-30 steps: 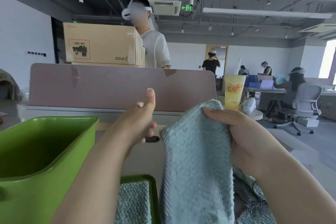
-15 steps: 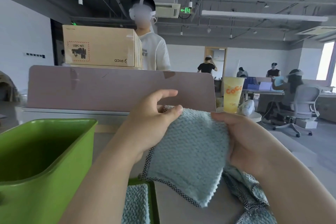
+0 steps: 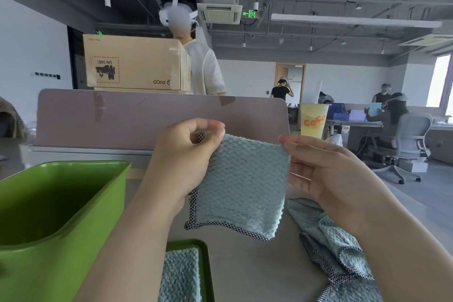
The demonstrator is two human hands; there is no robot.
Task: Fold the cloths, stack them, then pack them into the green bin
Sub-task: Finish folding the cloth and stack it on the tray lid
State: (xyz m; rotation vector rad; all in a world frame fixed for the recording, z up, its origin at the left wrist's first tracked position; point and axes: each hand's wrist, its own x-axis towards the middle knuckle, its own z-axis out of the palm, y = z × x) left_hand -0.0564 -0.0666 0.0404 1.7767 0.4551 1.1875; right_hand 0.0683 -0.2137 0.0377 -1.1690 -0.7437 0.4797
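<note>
A pale blue cloth [image 3: 241,184] with a checked hem hangs spread in the air above the desk. My left hand [image 3: 186,157] pinches its upper left corner between thumb and fingers. My right hand [image 3: 326,174] holds the upper right edge, fingers stretched along it. The green bin [image 3: 56,206] stands at the left, its inside bare as far as I can see. A folded blue cloth [image 3: 180,274] lies on a green tray [image 3: 204,255] at the bottom. More loose blue cloths [image 3: 333,247] lie crumpled under my right forearm.
A mauve desk partition [image 3: 127,117] runs across behind the cloth, with a cardboard box [image 3: 134,61] and a person in a headset beyond it. A yellow drink cup [image 3: 313,120] stands at the partition's right end. Office chairs and other people are at the far right.
My left hand came over and took the cloth's left corner. Both hands then spread the cloth from a hanging bundle into a flat square.
</note>
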